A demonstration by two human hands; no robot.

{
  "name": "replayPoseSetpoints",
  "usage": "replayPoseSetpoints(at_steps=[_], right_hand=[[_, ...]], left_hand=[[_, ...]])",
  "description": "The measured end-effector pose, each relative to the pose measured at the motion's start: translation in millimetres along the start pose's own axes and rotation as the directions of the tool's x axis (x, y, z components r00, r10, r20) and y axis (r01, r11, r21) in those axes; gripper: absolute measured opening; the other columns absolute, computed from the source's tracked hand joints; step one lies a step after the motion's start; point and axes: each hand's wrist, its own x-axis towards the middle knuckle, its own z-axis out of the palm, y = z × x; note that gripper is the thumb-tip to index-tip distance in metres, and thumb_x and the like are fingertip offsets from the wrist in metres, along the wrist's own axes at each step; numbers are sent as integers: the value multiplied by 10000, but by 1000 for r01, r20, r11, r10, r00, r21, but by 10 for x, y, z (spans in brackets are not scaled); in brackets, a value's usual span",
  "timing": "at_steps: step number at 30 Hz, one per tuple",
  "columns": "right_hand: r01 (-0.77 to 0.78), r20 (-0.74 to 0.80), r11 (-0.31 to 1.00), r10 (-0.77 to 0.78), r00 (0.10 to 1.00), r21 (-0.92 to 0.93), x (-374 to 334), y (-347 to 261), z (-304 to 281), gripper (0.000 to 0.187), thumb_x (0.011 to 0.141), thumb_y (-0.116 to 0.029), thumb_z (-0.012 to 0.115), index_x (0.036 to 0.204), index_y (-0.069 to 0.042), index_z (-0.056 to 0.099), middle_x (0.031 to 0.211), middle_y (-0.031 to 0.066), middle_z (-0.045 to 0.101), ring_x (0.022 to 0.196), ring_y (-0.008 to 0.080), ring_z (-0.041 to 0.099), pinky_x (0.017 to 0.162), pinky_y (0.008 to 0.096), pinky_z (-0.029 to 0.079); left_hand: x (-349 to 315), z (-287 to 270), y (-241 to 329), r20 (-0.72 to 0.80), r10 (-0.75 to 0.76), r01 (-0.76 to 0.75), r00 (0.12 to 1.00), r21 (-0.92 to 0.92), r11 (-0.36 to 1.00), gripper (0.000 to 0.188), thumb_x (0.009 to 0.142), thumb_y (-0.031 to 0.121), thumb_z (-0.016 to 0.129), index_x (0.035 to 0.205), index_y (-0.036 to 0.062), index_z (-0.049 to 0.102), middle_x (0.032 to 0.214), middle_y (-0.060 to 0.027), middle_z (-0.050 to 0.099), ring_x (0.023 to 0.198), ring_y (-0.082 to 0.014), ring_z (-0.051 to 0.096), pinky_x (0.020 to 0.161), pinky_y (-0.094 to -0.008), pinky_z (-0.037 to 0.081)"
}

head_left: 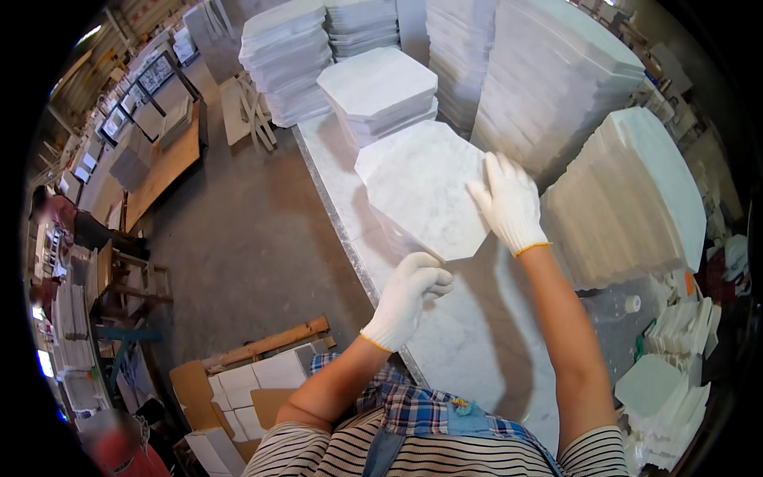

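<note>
A pale grey-white octagonal stone tile [429, 187] lies on top of a short stack in front of me, turned slightly against the pieces beneath. My right hand [510, 203], in a white knit glove, rests along the tile's right edge. Its fingers are stretched out and the thumb lies over the top face. Close to the tile's near corner is my left hand [403, 298], gloved the same way. The left fingers are curled in, and I see nothing between them. Whether they touch the corner I cannot tell. Behind stands another stack of octagonal tiles [381, 83].
Tall tile stacks [556, 71] line the back of the white worktop [477, 334]; a leaning stack [636, 199] stands right. A clear bottle [608, 306] lies near my right arm. Boxed tiles [246, 389] sit low left. Other people [79, 222] are at the far left.
</note>
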Motion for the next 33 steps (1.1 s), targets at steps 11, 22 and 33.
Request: replayPoseSetpoints(at_steps=[11,22,33], right_hand=[[-198,-47,980,197,979,-24,161,74,-13,330,913,-393,589,1004,-90,682,950,162,703,910,368,651,795,502,517],[-688,444,421,542,713,591,-521,-142,-450,340,916,-386,648,975,-51,661,909,138,701,845,265,678,757,399,527],[-693,740,-345,5,673,633,-1350,-159,-620,510,921,-250,732,1332,16,589,1274,60,652,1170,160,592,1034,307,440]], left_hand=[[93,-65,56,16,100,-100,995,15,995,326,966,217,601,1127,-55,521,1074,-174,646,938,-223,654,875,-380,528],[-63,-419,-66,-162,155,-188,975,-211,959,394,968,53,594,1335,-68,515,1261,-144,639,1134,-260,634,993,-409,522],[-727,-365,-175,15,213,-208,977,-156,966,474,853,57,669,1291,-83,551,1209,-151,648,1064,-240,659,921,-400,547]])
